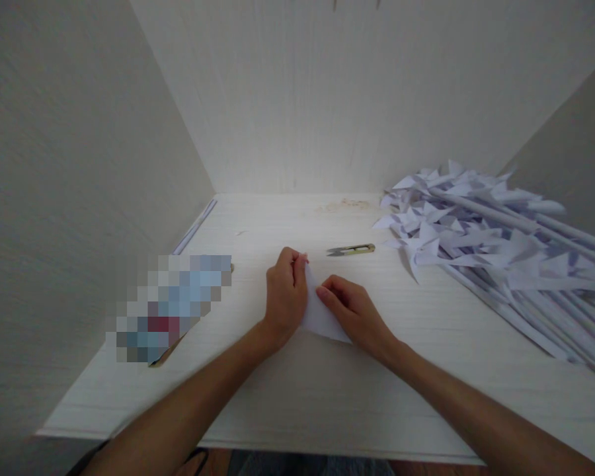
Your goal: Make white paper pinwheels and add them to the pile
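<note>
Both hands are on one white sheet of paper in the middle of the white tabletop. My left hand is closed on the paper's left edge, its thumb and forefinger pinched together at the top corner. On the paper's right side, my right hand grips the edge, thumb on top and fingers curled. Part of the paper is hidden behind the hands. Just beyond them lies a pair of thread snips, blades pointing left, touched by neither hand.
Many white paper pinwheels on rolled paper sticks are heaped at the right. A pixelated object lies at the left, with thin white paper strips behind it along the wall. Pale walls enclose the table's back and sides.
</note>
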Motion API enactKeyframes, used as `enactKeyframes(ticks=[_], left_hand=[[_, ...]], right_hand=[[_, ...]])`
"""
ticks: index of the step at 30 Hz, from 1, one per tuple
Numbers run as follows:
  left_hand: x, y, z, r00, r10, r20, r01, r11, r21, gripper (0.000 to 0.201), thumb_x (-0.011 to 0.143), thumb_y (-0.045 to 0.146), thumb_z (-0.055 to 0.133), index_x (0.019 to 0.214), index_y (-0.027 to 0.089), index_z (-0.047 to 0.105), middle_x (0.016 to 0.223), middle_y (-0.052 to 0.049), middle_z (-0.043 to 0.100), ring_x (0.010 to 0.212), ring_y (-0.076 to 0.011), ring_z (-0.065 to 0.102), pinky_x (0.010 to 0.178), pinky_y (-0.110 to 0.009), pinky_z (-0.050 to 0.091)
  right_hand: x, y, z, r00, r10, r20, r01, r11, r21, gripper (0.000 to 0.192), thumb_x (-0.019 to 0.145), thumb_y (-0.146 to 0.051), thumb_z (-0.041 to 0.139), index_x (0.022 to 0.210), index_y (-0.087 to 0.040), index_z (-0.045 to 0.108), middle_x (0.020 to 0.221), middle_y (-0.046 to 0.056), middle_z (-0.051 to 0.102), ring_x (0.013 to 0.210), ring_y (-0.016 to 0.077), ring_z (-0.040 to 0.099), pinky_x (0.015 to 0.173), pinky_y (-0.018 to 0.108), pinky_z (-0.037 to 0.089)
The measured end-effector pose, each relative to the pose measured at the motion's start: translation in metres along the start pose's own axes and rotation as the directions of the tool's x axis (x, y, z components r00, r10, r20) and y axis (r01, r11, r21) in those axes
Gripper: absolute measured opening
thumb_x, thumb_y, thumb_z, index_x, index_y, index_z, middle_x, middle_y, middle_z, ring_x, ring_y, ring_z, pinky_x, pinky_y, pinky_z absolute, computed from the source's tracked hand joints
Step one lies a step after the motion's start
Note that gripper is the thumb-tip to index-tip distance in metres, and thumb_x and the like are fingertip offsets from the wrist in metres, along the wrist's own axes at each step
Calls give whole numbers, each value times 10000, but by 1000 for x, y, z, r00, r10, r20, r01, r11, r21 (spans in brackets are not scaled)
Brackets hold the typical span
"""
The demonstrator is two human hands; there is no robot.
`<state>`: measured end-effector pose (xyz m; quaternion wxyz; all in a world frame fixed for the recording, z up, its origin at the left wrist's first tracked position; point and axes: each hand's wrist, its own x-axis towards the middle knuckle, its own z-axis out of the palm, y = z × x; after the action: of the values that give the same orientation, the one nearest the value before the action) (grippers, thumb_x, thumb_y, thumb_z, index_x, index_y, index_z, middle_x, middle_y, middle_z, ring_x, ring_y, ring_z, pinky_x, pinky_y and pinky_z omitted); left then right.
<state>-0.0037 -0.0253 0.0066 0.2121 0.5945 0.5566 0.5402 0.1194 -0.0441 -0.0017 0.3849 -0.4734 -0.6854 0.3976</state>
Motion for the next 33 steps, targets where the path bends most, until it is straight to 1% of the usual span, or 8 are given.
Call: enactKeyframes(ticks=[7, 9, 13, 16, 21, 24, 29, 33], left_hand=[[-3, 1, 7, 997, -47, -53, 41, 993, -111, 179, 803, 244, 441, 635, 193, 480, 553, 28, 494, 507, -101, 428, 503, -233, 307], [-2, -1, 6, 990, -141, 25, 143, 962, -232, 154, 772, 304, 502, 667, 192, 515, 512, 46, 480, 457, -90, 400, 461, -222, 296], [-3, -3, 7, 853, -338, 398, 491, 777, -393, 249, 576, 373, 697, 635, 166, 572, 493, 40, 523, 421, -82, 418, 429, -221, 329], [-2, -5, 7, 801, -403, 444, 582, 700, -414, 270, 513, 362, 732, 533, 144, 574, 495, 15, 541, 437, -89, 446, 434, -230, 350], [22, -14, -7, 875, -447, 187, 470, 690, -550, 259, 526, 364, 721, 573, 143, 593, 545, 10, 565, 491, -76, 489, 473, -202, 380], [33, -18, -16, 874, -486, 22, 389, 670, -633, 293, 535, 397, 707, 563, 158, 540, 532, 29, 545, 507, -75, 518, 511, -198, 410], [12, -10, -6, 890, -319, 327, 438, 797, -415, 363, 601, 510, 634, 547, 155, 589, 471, 9, 506, 426, -88, 433, 394, -205, 301], [5, -10, -2, 924, -294, 244, 358, 888, -290, 383, 659, 462, 609, 439, 164, 510, 390, 36, 391, 370, -69, 320, 366, -218, 206]], right_hand=[[-2, 0, 2, 988, -117, -101, 99, 981, -170, 291, 820, -261, 398, 540, -200, 354, 460, -42, 379, 433, 88, 325, 448, 236, 237], [-1, 2, -1, 985, -119, -127, 98, 983, -157, 306, 820, -267, 407, 529, -198, 345, 456, -42, 386, 439, 87, 330, 451, 232, 247], [2, 5, -4, 984, -112, -138, 94, 987, -128, 280, 826, -285, 403, 563, -190, 404, 498, -28, 447, 471, 96, 384, 469, 229, 283], [3, 7, -4, 987, -118, -112, 102, 984, -145, 274, 820, -274, 407, 559, -191, 407, 495, -27, 450, 472, 98, 384, 469, 230, 285], [2, 8, -3, 992, -104, -67, 92, 983, -158, 298, 820, -281, 402, 537, -194, 367, 478, -33, 418, 459, 92, 361, 458, 227, 269], [1, 8, -3, 994, -88, -58, 77, 984, -159, 308, 823, -291, 390, 533, -195, 354, 469, -37, 397, 451, 90, 355, 452, 227, 258], [3, 7, -1, 995, -86, -48, 79, 988, -132, 294, 821, -293, 394, 545, -193, 380, 479, -35, 414, 458, 91, 358, 449, 223, 267], [3, 6, -1, 996, -86, -29, 81, 986, -142, 319, 819, -303, 397, 522, -195, 349, 463, -40, 389, 451, 87, 337, 443, 224, 255]])
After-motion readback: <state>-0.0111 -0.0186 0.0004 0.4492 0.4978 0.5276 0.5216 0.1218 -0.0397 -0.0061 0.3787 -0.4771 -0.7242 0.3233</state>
